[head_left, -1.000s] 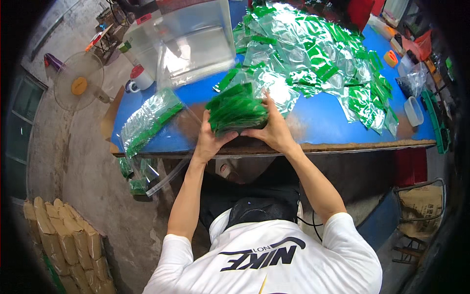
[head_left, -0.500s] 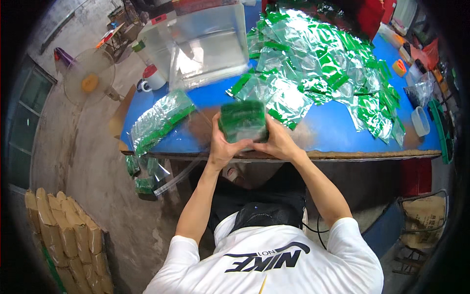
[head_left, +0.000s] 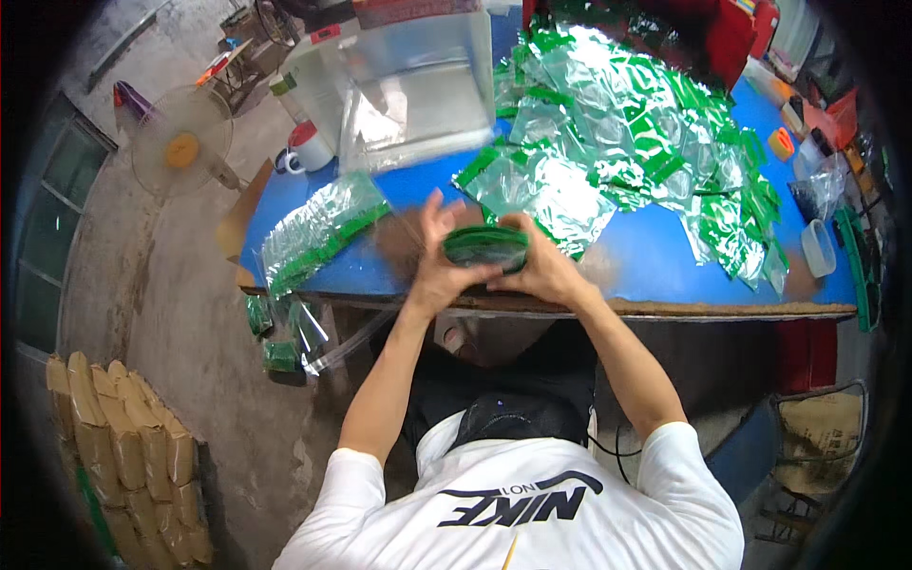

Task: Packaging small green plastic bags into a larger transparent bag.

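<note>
While the right hand (head_left: 549, 271) clasps the packet bundle (head_left: 486, 248) (probably light, slippery), the left hand (head_left: 439, 266) is loosely spread; opposite sides should hold best.

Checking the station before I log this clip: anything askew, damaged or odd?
Yes, wear: the blue tabletop has brown patches where its colour looks rubbed away. The heap of green-and-clear packets lies jumbled, unlike the overlapping row at left. No spill stands out; the held green stack is too blurred to judge.
</note>
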The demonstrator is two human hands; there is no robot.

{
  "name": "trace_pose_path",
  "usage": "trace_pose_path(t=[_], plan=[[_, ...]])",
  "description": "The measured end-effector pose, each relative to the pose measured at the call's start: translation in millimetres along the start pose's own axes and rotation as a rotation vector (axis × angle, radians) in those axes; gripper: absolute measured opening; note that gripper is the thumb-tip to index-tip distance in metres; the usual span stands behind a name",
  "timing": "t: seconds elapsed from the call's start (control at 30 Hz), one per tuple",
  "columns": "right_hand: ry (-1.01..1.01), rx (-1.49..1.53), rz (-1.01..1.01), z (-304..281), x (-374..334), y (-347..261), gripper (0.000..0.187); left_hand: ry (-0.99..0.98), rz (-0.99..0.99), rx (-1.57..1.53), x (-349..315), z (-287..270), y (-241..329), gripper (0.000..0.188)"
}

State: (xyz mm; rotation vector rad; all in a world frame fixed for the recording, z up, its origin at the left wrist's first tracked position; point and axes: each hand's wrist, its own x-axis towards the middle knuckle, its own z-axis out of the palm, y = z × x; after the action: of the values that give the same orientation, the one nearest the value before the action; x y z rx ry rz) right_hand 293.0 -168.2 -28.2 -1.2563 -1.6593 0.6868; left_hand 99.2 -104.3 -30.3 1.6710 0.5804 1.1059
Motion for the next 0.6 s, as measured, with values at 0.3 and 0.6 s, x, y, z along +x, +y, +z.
trace_pose_path(t=[0.3,0.6], plan=[[-0.072,0.086,0.032,-1.3,-9.1,0.0,0.073,-0.173,-0.100,0.204,-24.1,-6.6,-4.9,0.059],[-0.096,-0.231,0.051,-80.8,-4.7,-3.0,0.058,0.271,-0.518,-0.713,-93.1,-0.4,18.9,0.053]])
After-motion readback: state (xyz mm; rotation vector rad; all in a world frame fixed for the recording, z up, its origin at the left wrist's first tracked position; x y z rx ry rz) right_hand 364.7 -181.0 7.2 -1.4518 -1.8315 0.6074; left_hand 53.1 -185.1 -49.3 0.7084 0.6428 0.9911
